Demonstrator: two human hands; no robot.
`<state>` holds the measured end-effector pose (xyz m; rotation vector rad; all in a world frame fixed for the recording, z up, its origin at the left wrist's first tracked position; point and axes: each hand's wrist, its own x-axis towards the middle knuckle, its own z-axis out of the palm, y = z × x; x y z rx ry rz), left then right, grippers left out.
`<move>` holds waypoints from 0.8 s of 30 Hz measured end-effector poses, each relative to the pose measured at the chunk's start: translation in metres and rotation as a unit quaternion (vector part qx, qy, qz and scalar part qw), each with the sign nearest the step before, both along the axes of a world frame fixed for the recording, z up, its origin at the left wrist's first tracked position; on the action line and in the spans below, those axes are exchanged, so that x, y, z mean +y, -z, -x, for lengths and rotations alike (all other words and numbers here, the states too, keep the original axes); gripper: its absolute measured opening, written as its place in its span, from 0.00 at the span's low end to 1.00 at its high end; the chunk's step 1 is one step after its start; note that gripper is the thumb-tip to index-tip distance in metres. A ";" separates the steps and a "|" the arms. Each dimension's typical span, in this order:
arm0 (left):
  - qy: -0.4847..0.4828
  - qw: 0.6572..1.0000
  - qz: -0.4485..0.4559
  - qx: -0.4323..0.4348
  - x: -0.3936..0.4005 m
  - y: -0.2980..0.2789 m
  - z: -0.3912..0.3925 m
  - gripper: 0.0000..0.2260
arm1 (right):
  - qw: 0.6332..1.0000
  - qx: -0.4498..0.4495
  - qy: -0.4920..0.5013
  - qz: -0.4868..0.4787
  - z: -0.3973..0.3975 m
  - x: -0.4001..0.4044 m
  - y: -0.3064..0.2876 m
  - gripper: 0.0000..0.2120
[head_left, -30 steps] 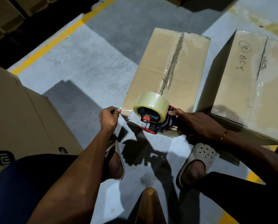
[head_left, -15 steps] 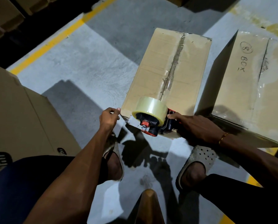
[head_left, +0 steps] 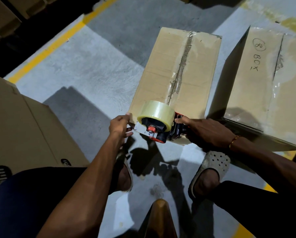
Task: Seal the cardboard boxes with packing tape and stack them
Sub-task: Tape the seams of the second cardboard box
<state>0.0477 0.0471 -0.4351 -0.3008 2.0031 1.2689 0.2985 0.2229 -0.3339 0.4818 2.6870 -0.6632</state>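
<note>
Item, nearest: a yellow-brown pointed object [head_left: 158,219] at the bottom edge of the view, kind not discernible. Two feet in pale perforated clogs, left [head_left: 124,176] and right [head_left: 210,169], stand on the grey concrete floor [head_left: 85,69].

Item: left hand [head_left: 120,126], grip closed in a pinch at the near left corner of the middle cardboard box [head_left: 175,73], where the free end of the clear tape lies; what exactly sits between the fingertips is too small to tell.

Item: right hand [head_left: 206,130], grip closed around the handle of the tape dispenser [head_left: 162,130], a gold-coloured bracelet [head_left: 234,140] at the wrist. The dispenser, red and black, rests on the near edge of the middle box and carries a full roll of clear packing tape [head_left: 156,111], standing on edge.

Item: middle box, lying on the floor between the feet and the far shadow, flaps shut, clear tape along its centre seam.

Item: a second taped box [head_left: 264,79] just to the right, marked "8 BOX" by hand. A large cardboard carton [head_left: 23,131] with a black logo stands at left.

Item, farthest: a yellow painted line [head_left: 52,47] across the floor, with dim stacked cartons [head_left: 4,18] beyond.
</note>
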 end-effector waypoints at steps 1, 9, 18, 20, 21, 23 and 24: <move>0.010 1.000 0.004 0.016 0.003 0.000 -0.007 0.09 | 1.000 -0.002 0.006 0.003 0.001 0.000 -0.001 0.25; -0.077 0.990 0.022 0.116 0.018 0.011 -0.009 0.11 | 1.000 0.010 0.001 -0.017 0.019 -0.001 -0.003 0.28; -0.070 0.992 0.004 0.105 0.044 0.003 0.024 0.11 | 0.999 0.044 0.005 -0.025 0.046 0.015 0.004 0.29; -0.081 0.992 0.004 0.099 0.044 0.006 0.025 0.13 | 0.999 0.040 -0.002 -0.024 0.047 0.016 0.003 0.30; -0.087 0.992 0.002 0.095 0.045 0.006 0.025 0.14 | 0.999 0.040 -0.005 -0.022 0.047 0.016 0.003 0.30; -0.096 0.992 -0.004 0.085 0.045 0.008 0.026 0.14 | 0.998 0.046 -0.019 -0.024 0.047 0.016 0.002 0.31; -0.102 0.992 -0.010 0.080 0.046 0.008 0.026 0.14 | 0.998 0.051 -0.030 -0.027 0.046 0.017 0.003 0.31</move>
